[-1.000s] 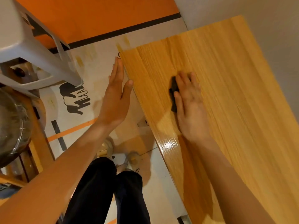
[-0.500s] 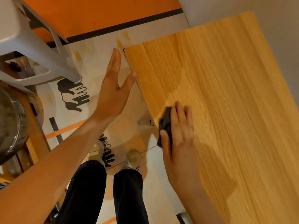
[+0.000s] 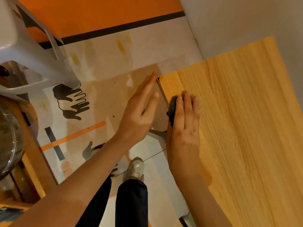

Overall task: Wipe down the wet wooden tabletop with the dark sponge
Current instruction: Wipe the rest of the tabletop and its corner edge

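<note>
A light wooden tabletop (image 3: 242,128) fills the right side, its far corner near a grey wall (image 3: 237,22). The right hand (image 3: 184,126) lies flat, fingers straight and together, pressing the dark sponge (image 3: 172,110) at the tabletop's left edge. At nine o'clock from it, the left hand (image 3: 139,110) hovers off the edge, fingers straight, holding nothing. Below lies a pale floor (image 3: 101,63) with black hand-shaped marks (image 3: 72,102), orange stripes, and a grey plastic stool (image 3: 24,51) at ten o'clock.
</note>
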`<state>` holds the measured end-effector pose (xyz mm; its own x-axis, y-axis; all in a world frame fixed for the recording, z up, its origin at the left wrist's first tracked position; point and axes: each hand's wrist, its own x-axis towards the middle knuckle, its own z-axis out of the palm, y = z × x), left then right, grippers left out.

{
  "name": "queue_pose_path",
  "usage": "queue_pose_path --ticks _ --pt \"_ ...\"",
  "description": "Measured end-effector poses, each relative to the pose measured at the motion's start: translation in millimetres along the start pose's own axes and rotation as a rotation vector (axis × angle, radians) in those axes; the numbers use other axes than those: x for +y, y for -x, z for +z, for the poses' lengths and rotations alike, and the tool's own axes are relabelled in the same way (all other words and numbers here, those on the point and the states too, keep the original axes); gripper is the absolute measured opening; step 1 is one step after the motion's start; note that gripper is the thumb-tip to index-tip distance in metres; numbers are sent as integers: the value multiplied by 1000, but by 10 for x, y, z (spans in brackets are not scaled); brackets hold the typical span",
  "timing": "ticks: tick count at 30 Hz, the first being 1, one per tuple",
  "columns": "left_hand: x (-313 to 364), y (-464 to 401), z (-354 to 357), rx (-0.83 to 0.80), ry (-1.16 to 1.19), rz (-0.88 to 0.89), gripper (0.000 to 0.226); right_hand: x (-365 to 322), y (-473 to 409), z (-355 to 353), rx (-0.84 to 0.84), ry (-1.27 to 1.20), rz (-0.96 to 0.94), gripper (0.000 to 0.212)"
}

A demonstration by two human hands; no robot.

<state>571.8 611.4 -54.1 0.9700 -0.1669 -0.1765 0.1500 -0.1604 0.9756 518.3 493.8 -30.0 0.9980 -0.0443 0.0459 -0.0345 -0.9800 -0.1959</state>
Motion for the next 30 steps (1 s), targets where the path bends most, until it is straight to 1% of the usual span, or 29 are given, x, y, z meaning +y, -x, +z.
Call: queue_pose_path --ticks 3,7,9,12,15,18,21,27,29,30 --pt "1 -28 -63 -42 50 -56 53 -133 -260 36 -20 -7 -30 54" --pt "-9 -63 -141 -89 76 -41 50 -278 -593 51 -79 -71 -58 55" --pt "-17 -81 -169 -85 87 -35 50 -315 -755 54 -95 -91 -94 48" --pt "-38 -91 -205 -35 91 -71 53 -262 -905 30 -121 -88 -170 32" --pt "-27 -79 -212 -14 76 -78 54 -175 -897 2 -149 -154 -220 32" --pt "10 -32 -213 -25 24 -43 56 -173 -767 20 -116 -189 -169 39" --pt "31 40 -214 -23 -31 -40 57 -166 -585 36 -100 -188 -122 53" --pt "142 269 -170 13 -80 -47 56 -9 -199 -67 -124 -261 -92 53" --pt "215 361 -148 11 -87 -44 56 24 -74 -138 -91 -283 -42 54" --pt "261 405 -129 8 -99 -43 57 32 -17 -190 -57 -339 6 54"
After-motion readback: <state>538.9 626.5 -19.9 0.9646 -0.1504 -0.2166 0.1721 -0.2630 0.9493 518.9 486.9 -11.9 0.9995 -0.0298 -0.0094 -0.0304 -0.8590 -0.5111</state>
